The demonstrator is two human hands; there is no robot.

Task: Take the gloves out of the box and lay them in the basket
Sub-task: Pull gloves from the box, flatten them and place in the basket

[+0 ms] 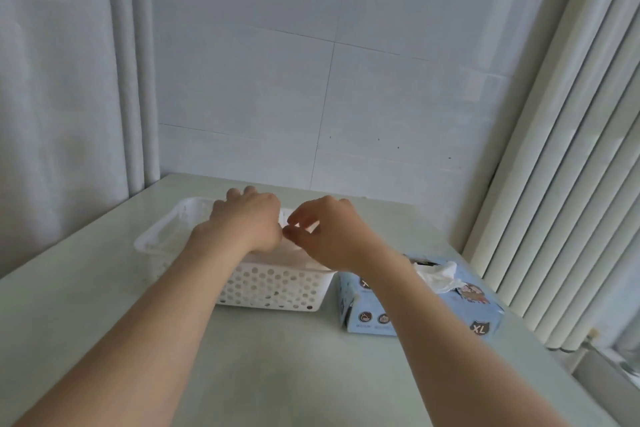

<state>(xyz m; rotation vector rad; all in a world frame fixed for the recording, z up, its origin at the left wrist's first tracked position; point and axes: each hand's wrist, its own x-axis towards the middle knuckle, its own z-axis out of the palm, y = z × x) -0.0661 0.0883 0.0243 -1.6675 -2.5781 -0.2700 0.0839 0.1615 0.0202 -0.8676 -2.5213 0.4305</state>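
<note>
The left grip [247,218], a bare hand, is positioned over the white perforated basket [277,288] with the back of the hand facing up. Its fingers bend downward past the knuckles and pass out of view, so it cannot be told whether this grip is grasping anything or merely resting on the contents. The right grip [329,236], also a bare hand, is positioned just beside the left, above the right half of the basket. Its fingers are curled, and its thumb [292,235] and forefinger [299,217] are drawn close together with only a narrow gap between the tips. Pale material shows at that gap, but it cannot be told whether the tips pinch it or stand clear of it. Both forearms extend from the near edge of the surface [277,374] toward the basket. The gloves [277,255] appear as a flat white layer inside the basket, directly below both grips and level with the near rim. The basket stands on the surface to the left of the box [460,308], with their near corners close together. The box is light blue, marked XL on its near face, and lies flat on the surface. A protruding glove [438,276], white and crumpled, projects from the opening in the top of the box. The right forearm crosses in front of the left part of the box.
</note>
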